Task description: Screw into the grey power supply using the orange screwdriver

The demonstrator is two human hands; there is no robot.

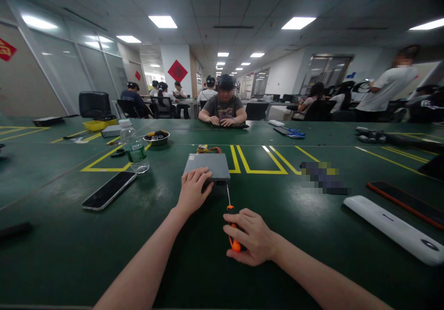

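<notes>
A grey metal computer power supply (208,164) lies on the green table, its socket side facing me and its bundle of coloured cables (209,150) at the far side. My left hand (194,187) grips its near left part, fingers over the top and thumb against the front. In my right hand (251,238) is an orange and black screwdriver (230,208), held by the handle between fingers and thumb. Its thin shaft points away from me, and the tip meets the lower right corner of the front face. Whether the tip sits in a screw is too small to tell.
Left of the box are a water bottle (134,150), a phone (110,190) and a metal bowl (157,138). A long white device (391,229) and an orange-edged dark slab (405,203) lie at the right. Across the table a person (226,104) sits working.
</notes>
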